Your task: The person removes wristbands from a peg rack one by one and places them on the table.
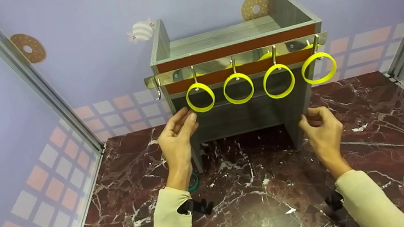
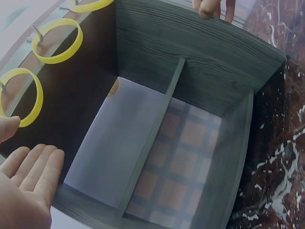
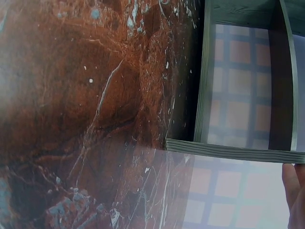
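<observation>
A grey wood-grain shelf unit (image 1: 238, 117) stands on the marbled table, with a metal hook rail (image 1: 214, 65) across its orange-brown front strip. Several yellow rings hang from its hooks, while the leftmost hook (image 1: 157, 88) carries no ring. My left hand (image 1: 178, 142) is beside the leftmost yellow ring (image 1: 200, 97); in the left wrist view its fingers are extended and the thumb overlaps the ring's (image 2: 38, 102) lower rim. At the unit's right side panel (image 1: 296, 113), my right hand (image 1: 322, 125) has bent fingers, with fingertips at the panel's edge. Contact there is unclear.
A green ring (image 1: 193, 182) lies on the table (image 1: 252, 212), partly hidden by my left wrist. Patterned lilac walls (image 1: 102, 64) surround the unit behind and at the sides, with metal posts (image 1: 28, 73) at the corners.
</observation>
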Tool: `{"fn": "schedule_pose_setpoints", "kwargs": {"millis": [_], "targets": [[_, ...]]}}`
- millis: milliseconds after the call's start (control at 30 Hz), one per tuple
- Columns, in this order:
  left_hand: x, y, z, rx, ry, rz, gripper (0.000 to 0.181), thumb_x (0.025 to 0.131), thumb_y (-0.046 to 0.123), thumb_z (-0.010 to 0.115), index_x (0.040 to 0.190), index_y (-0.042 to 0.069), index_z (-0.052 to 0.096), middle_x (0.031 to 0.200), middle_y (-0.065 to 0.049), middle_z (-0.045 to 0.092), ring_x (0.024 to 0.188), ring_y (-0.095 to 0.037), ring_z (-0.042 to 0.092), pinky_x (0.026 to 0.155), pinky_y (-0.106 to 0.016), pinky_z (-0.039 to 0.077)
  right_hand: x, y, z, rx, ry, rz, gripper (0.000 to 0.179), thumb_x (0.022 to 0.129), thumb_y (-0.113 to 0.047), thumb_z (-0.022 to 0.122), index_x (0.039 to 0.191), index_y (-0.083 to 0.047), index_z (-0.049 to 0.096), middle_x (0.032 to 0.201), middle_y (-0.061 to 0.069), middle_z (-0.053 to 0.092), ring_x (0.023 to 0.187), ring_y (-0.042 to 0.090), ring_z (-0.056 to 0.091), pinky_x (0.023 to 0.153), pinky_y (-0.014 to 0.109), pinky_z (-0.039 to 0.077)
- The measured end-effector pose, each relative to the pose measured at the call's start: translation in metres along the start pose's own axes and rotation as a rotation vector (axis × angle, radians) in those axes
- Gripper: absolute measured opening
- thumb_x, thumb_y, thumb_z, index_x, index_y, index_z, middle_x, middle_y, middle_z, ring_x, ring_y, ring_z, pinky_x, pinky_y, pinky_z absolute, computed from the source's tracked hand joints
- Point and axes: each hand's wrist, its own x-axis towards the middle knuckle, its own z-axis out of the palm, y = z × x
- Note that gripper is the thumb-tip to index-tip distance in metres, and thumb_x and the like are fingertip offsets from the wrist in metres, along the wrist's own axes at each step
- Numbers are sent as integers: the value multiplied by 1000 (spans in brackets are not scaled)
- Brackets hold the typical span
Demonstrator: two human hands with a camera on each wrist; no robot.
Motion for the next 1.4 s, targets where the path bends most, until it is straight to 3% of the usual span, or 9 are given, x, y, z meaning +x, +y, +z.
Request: {"fn": "schedule_pose_setpoints", "kwargs": {"millis": [233,567,767,1167,1400], "targets": [[4,5,5,-51,-13,-4,26,96,-7,73,122,-12,72,115,-24,75,95,-23,77,87,-40,63,-1,1,0,-5,-2,-12,13,84,9,77,96,12,71,90,22,74,74,-12,63,68,10,54],[6,13,9,-73,-5,22,22,92,-10,76,114,-12,74,102,-19,76,90,-22,76,83,-39,64,0,0,-1,-22,-4,-2,14,84,8,78,97,11,71,91,21,75,75,-11,63,67,21,60],[7,19,10,-72,-8,63,21,91,-11,76,111,-17,71,94,-16,73,84,-20,74,81,-37,64,0,0,-1,-22,-6,5,14,85,9,78,96,12,71,91,21,75,74,-10,63,67,17,58],[7,36,15,-61,-28,157,19,91,-11,77,109,-15,73,97,-20,75,85,-22,76,82,-39,64,-1,2,0,-10,-6,1,13,85,10,77,96,12,71,90,21,74,75,-9,63,68,11,55],[2,46,13,-83,-29,187,20,91,-11,77,110,-15,73,97,-20,73,87,-24,77,84,-41,64,-1,2,0,-5,0,-4,12,85,10,75,95,12,71,89,21,75,75,-11,64,68,16,58]]}}
